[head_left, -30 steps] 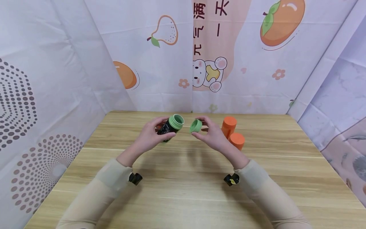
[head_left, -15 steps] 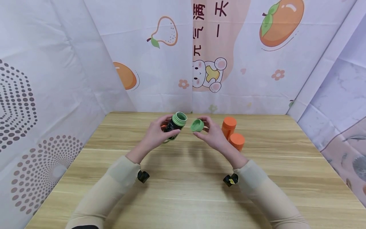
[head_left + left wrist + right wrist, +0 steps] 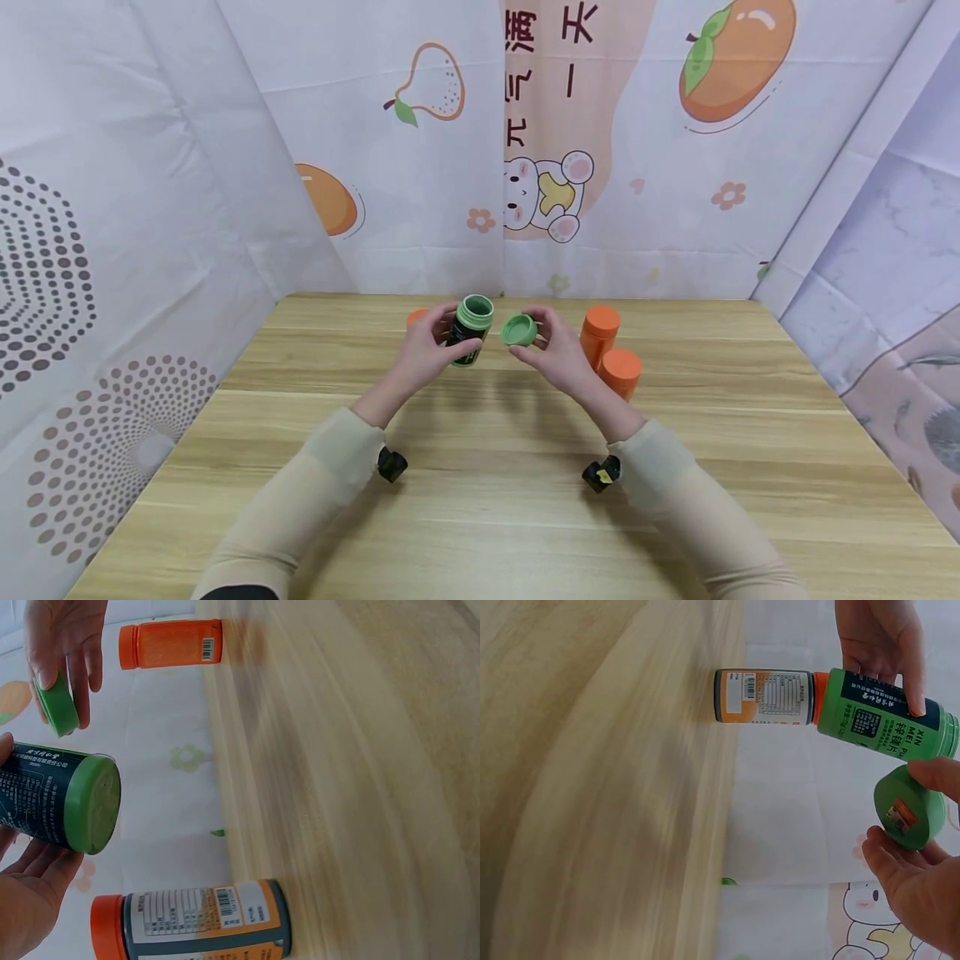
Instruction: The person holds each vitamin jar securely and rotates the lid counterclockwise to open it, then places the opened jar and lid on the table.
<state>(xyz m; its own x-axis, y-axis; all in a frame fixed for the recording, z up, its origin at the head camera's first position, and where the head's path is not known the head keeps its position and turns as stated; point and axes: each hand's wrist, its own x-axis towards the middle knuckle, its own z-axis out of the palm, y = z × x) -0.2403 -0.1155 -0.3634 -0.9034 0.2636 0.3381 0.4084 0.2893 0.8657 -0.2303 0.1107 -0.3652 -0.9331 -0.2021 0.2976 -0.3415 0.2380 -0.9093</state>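
Note:
In the head view my left hand [image 3: 427, 354] grips a green pill bottle [image 3: 474, 313] with a dark label, its uncapped mouth facing up and slightly tilted. Its flat green base shows in the left wrist view, where the bottle [image 3: 45, 796] is held above the table. My right hand [image 3: 558, 350] pinches a green screw cap [image 3: 519, 330] by its rim, the hollow side turned toward the head camera. A small gap separates cap [image 3: 907, 808] and bottle [image 3: 889, 716]. What lies inside the bottle is hidden.
Two orange-capped bottles, one behind [image 3: 601, 327] and one in front [image 3: 621, 371], stand right of my right hand. Another orange-lidded bottle [image 3: 202, 919] with a white and orange label stands behind my left hand. A printed curtain [image 3: 420, 208] hangs along the table's back edge.
My left hand has carried the bottle rightward, nearer the cap, and brought it more upright. The right hand has turned the cap so more of its inside shows.

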